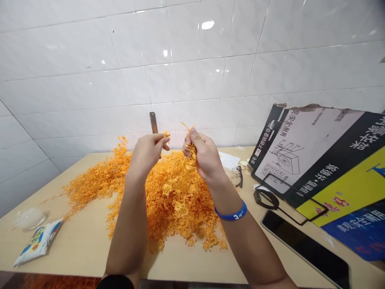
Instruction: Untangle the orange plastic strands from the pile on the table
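Note:
My left hand [147, 154] pinches a small orange plastic flower piece [167, 134] between thumb and fingertips. Level with it on the right, my right hand [207, 154] is closed around a bunch of orange plastic flowers [190, 154], with a thin stem sticking out above the thumb. A gap separates the two hands. Below both of them, a large heap of the same orange plastic flowers [177, 200] spreads over the table [186, 263]. Behind my left hand stands a dark, narrow upright strip [153, 122], partly hidden by the fingers.
At right lie a phone [306, 245], a black frame-like stand [266, 198] and glasses [239, 176], beside a large printed cardboard box [300, 156]. A white paper [229, 160] lies behind. At left are a tissue packet [39, 243] and a clear container [30, 218]. A tiled wall [186, 80] closes the back.

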Available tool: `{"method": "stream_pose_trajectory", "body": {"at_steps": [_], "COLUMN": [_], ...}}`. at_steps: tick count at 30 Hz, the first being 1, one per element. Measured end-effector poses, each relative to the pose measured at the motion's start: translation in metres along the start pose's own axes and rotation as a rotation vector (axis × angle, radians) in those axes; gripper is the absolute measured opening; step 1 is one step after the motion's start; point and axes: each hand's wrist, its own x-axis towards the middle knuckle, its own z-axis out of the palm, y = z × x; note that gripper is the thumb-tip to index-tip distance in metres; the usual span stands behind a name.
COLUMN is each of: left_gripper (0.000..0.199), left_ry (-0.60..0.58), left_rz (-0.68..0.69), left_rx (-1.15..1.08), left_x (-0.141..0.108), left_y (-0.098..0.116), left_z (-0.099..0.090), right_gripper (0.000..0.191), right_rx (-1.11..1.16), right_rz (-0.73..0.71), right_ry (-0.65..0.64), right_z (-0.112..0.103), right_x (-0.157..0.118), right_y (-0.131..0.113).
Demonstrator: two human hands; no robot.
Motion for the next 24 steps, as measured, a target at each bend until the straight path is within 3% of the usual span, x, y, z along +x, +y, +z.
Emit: {"method": "stream_pose_trajectory", "body": {"at_steps": [3,8,14,20,24], "left_gripper": [0.022,0.027,0.029,0.018,0.023], "left_ry": [-0.088,-0.091,0.040,-0.089,-0.094], "left_rz": [-0.011,0.056,0.014,0.002,-0.034], "left_rx": [0.146,0.176,0.086,0.065,0.127], "left_x": [0.001,0.003,0.004,0.005,0.005], "left_y": [-0.002,-0.001,0.001,-0.008,-0.005], "left_z": [0.003,0.006,0.008,0.014,0.014], "right_gripper": [0.044,0.042,0.041,0.030,0.023], "right_rx": [-0.005,0.009,-0.030,0.018,0.054], "right_rz": [-0.009,-0.034,-0.083,-0.022,-0.033], "right_ry": [0.053,0.130,0.236,0.225,0.253], "right_z": [-0.003,-0.007,-0.008,-0.009,-0.008], "right_x": [0.001,0.004,0.006,0.005,0.005], "right_y": [0.001,0.002,0.003,0.002,-0.001]}}
